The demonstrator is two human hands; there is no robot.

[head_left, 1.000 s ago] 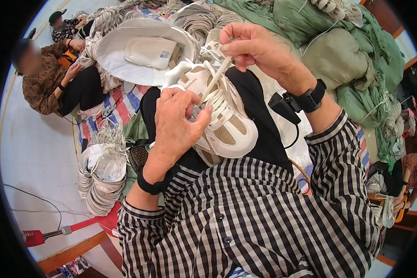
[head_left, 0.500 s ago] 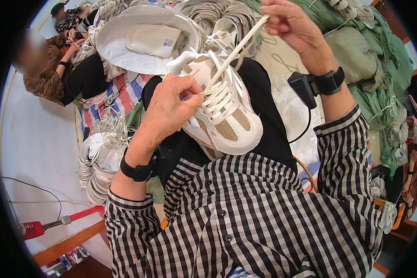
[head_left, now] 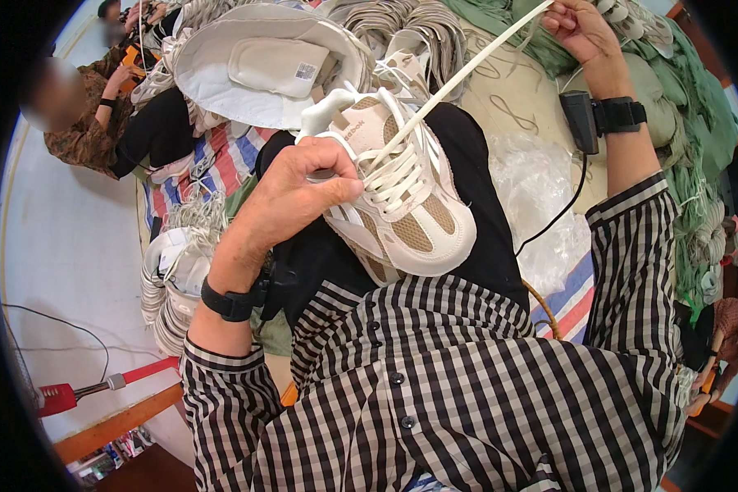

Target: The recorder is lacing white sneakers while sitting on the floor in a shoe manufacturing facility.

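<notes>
Left hand (head_left: 291, 193) clamped round the heel end of the shoe (head_left: 394, 205), thumb pressed beside the laced eyelets, bracing it on the lap so the upper faces up and the toe points to 5 o'clock. Right hand (head_left: 578, 29) raised far out toward 1 o'clock, fingers pinched shut on the end of the lace (head_left: 459, 78), drawing it taut in a straight line from the top eyelets; held that high, probably, to take the slack out of the lacing. Black bands on both wrists, a small black device (head_left: 582, 123) with a cord hanging off the right one.

Shoe at centre, cream and tan with a thick white sole, resting against dark trousers above the checked shirt (head_left: 435, 410).

At 12 o'clock, a white bucket (head_left: 258, 70) tipped toward the lap, a flat white piece inside. Loose white soles stacked at 9 o'clock (head_left: 168, 283). Green sacks (head_left: 697, 123) heaped at 2 to 3 o'clock. Striped sheet (head_left: 221, 160) underneath. At 10 o'clock, another person (head_left: 98, 123) seated on the floor, hands busy, with what cannot be made out at the rim.
</notes>
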